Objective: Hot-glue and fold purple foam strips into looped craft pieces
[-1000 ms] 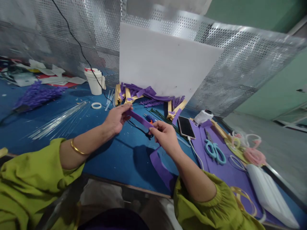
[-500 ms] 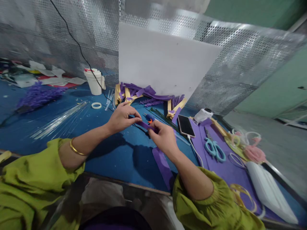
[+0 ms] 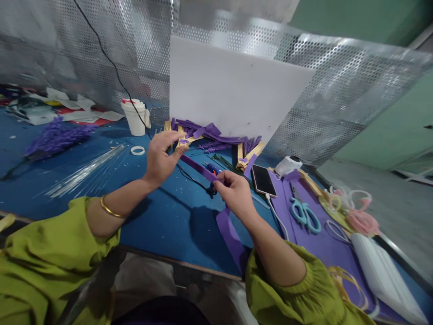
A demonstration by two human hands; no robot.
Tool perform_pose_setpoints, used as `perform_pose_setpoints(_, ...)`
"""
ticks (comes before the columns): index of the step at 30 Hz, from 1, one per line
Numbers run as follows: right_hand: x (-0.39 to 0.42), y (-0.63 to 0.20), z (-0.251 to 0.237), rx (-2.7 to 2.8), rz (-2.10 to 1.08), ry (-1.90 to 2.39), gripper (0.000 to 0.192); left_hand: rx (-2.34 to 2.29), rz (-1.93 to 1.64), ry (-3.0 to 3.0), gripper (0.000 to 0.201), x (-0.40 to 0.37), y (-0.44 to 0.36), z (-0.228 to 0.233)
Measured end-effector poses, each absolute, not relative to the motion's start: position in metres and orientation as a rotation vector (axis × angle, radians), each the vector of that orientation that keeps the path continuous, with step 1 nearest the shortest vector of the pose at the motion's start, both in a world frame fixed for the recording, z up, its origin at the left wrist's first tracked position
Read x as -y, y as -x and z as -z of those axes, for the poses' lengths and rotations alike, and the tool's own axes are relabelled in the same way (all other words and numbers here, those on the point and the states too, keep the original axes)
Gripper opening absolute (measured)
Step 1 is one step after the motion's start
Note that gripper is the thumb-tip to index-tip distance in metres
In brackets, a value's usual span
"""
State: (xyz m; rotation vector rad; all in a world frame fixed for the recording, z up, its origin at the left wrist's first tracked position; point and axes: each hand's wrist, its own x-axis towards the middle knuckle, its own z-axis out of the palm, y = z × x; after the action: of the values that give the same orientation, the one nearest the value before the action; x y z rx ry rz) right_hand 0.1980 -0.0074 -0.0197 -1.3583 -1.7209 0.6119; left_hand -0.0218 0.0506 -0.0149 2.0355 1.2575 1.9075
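Above the blue bench (image 3: 176,216), seen from the head camera, both hands work one purple strip (image 3: 198,168). Raised over the bench, the left hand (image 3: 161,158) has its thumb and forefinger pinched on the strip's upper end, the other fingers spread loosely. Lower and nearer the body, the right hand (image 3: 235,192) is closed with its fingertips gripping the other end, so the strip runs slanting between the two hands, clear of the bench top. A second, wider purple piece (image 3: 232,237) lies flat on the bench under the right wrist.

Behind the hands, a heap of purple and tan strips (image 3: 206,133) sits against the foot of a white board (image 3: 237,90) that leans on perforated metal sheet (image 3: 338,99). A white cup (image 3: 135,118) stands to the left of the heap, with a tape ring (image 3: 137,150) and clear rods (image 3: 84,170) near it. To the right of the hands lie a phone (image 3: 264,179) and blue scissors (image 3: 304,214) on a purple sheet (image 3: 318,243).
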Motion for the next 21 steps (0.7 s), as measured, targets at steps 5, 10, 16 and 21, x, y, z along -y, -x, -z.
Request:
perform_pose_setpoints(5,0.013,-0.193,0.02,1.896,-0.39,1.398,0.009,-1.096,-1.375,-2.519,0.017,-0.035,0.01,0.013)
perform_pose_setpoints(10,0.014,-0.193,0.021,1.922,-0.408,1.395,0.011,-1.08,-1.199,-2.499,0.02,-0.04,0.009,0.019)
perform_pose_setpoints(16,0.012,-0.194,0.019,1.883,-0.537,1.372,0.013,-1.118,-1.288,-2.465,0.025,-0.037,0.005,0.021)
perform_pose_setpoints(21,0.011,-0.194,0.017,1.894,-0.558,1.394,0.01,-1.346,-1.484,-2.296,0.029,-0.038,0.009,0.019)
